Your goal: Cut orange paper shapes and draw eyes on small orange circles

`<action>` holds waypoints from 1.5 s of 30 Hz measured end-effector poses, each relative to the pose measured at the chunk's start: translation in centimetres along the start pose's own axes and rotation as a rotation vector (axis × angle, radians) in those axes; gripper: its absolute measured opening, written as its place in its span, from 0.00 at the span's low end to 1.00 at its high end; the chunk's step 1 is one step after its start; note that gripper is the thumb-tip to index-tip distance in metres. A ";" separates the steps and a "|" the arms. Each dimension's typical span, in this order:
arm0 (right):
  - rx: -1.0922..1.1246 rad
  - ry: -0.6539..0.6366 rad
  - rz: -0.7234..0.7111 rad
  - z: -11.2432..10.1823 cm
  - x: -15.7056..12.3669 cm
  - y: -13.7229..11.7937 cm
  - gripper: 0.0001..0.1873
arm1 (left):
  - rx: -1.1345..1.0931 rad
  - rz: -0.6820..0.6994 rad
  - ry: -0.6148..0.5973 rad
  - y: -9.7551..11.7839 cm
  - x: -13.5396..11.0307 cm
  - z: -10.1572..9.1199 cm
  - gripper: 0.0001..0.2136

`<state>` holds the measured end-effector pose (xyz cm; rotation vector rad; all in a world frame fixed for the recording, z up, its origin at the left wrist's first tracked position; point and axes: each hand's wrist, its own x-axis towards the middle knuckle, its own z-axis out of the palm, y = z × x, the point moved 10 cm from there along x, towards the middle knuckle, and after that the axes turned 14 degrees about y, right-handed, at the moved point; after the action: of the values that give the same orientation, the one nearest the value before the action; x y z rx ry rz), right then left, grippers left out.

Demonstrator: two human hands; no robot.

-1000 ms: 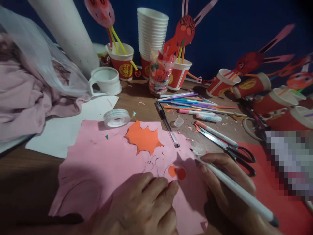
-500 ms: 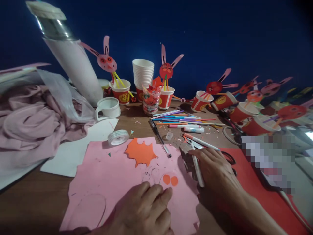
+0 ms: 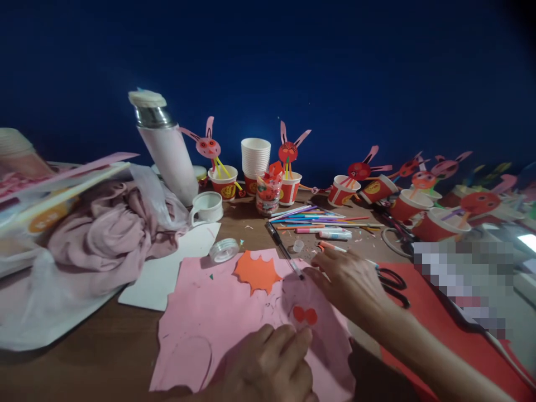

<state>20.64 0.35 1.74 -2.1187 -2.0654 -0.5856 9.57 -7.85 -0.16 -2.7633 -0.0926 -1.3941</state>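
My left hand [image 3: 268, 363] rests on the pink paper sheet [image 3: 234, 312] with its fingers curled in. What they hold, if anything, is hidden. Just beyond its fingertips lie two small orange-red paper circles [image 3: 305, 315]. My right hand [image 3: 349, 279] is stretched out over the sheet's right edge, fingers forward and thumb apart, and I see nothing gripped in it. Close to its thumb is a black and clear pen [image 3: 285, 250]. An orange marker [image 3: 333, 246] runs partly behind its fingers. A spiky orange paper cutout [image 3: 257, 273] lies on the pink sheet.
Left are a tape roll [image 3: 224, 249], a mug [image 3: 207, 207], crumpled cloth [image 3: 100, 234] and a tilted thermos [image 3: 167, 159]. Thin coloured sticks [image 3: 310, 216] lie behind. Rabbit-faced paper cups [image 3: 288, 190] line the back. Black-handled scissors [image 3: 393, 285] lie on red paper [image 3: 422, 312] at right.
The view has shifted, so things sit lower and mostly nearer the middle. My right hand has moved across toward the black pen, and the white tool beside it is now out of sight.
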 end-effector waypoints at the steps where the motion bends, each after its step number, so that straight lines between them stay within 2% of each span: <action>1: 0.003 -0.019 0.003 0.4 0.4 -0.8 0.11 | -0.002 -0.008 -0.001 -0.1 0.1 -0.1 0.11; 5: 0.015 -0.021 -0.020 1.4 1.5 -3.0 0.09 | -0.016 -0.019 -0.008 -0.4 0.5 -0.5 0.11; 9: -0.009 0.040 0.055 0.2 1.2 -1.5 0.10 | -0.069 -0.016 -0.006 -0.7 0.9 -0.8 0.10; 11: -0.017 0.089 0.105 -1.1 0.5 -0.2 0.11 | -0.173 -0.078 -0.013 -1.2 1.1 -0.9 0.08; 12: -0.015 0.120 0.139 -1.9 -0.1 0.6 0.12 | -0.273 -0.175 -0.035 -2.0 1.1 -0.8 0.06; 13: 0.051 0.173 0.152 -2.8 -0.6 1.1 0.11 | -0.411 -0.334 -0.071 -3.2 1.0 -0.4 0.05; 15: 0.240 0.272 0.191 -4.6 -2.0 2.2 0.10 | -0.769 -0.802 -0.181 -5.8 -0.4 1.4 0.06; 16: 0.373 0.289 0.203 -5.2 -2.7 2.7 0.10 | -0.960 -1.082 -0.226 -6.6 -1.6 2.3 0.08; 17: 0.497 0.287 0.220 -5.7 -3.3 3.2 0.09 | -1.135 -1.297 -0.261 -6.8 -2.3 3.0 0.08; 19: 0.674 0.219 0.272 -5.9 -4.5 4.1 0.11 | -1.305 -1.589 -0.214 -7.7 -2.8 3.0 0.10; 20: 0.733 0.200 0.306 -6.1 -5.0 4.6 0.12 | -1.376 -1.703 -0.211 -7.8 -3.0 3.1 0.13; 21: 0.788 0.203 0.335 -6.4 -5.5 5.1 0.12 | -1.450 -1.762 -0.229 -7.5 -2.8 3.1 0.16; 23: 0.865 0.183 0.363 -6.5 -6.1 5.8 0.10 | -1.564 -1.740 -0.279 -7.0 -2.0 2.8 0.20; 25: 0.922 0.150 0.376 -6.2 -6.5 6.2 0.08 | -1.582 -1.610 -0.362 -6.2 -1.4 2.6 0.22; 27: 1.020 0.129 0.420 -5.5 -6.7 6.4 0.06 | -1.486 -1.460 -0.460 -5.5 -1.3 2.4 0.22; 29: 1.230 0.128 0.496 -4.6 -6.8 6.0 0.07 | -1.358 -1.374 -0.523 -5.2 -1.6 2.5 0.21; 32: 1.619 0.112 0.547 -3.6 -6.3 3.0 0.12 | -1.281 -1.377 -0.508 -5.2 -1.9 2.9 0.21; 34: 1.711 0.006 0.486 -3.3 -5.8 -0.1 0.13 | -1.275 -1.354 -0.500 -5.0 -1.6 3.0 0.21; 36: 1.699 0.012 0.471 -3.8 -5.2 -0.7 0.12 | -1.264 -1.315 -0.504 -4.8 -1.3 2.6 0.20; 37: 1.701 0.023 0.454 -4.4 -4.9 -0.3 0.12 | -1.251 -1.282 -0.509 -4.7 -1.1 2.2 0.19; 38: 1.688 0.098 0.467 -5.3 -4.6 1.4 0.11 | -1.233 -1.252 -0.505 -4.7 -1.0 1.6 0.19; 40: 1.663 0.612 0.609 -8.2 -5.2 8.6 0.10 | -1.126 -1.147 -0.562 -4.6 -1.0 0.5 0.17; 41: 1.668 0.730 0.630 -9.0 -5.4 11.2 0.11 | -1.060 -1.134 -0.577 -4.8 -1.3 0.0 0.17; 43: 1.651 0.855 0.726 -8.8 -5.9 15.1 0.10 | -0.975 -1.153 -0.568 -5.5 -1.6 -0.6 0.17; 44: 1.630 0.834 0.733 -8.3 -5.7 15.8 0.09 | -0.962 -1.172 -0.614 -5.5 -1.8 -0.5 0.17; 45: 1.594 0.751 0.716 -7.4 -5.1 15.6 0.09 | -0.955 -1.203 -0.623 -5.8 -1.8 -0.3 0.18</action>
<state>34.61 -7.95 9.43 -1.1001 -0.6321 0.3170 7.85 -2.17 -1.34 -4.0713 -1.7637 -0.4603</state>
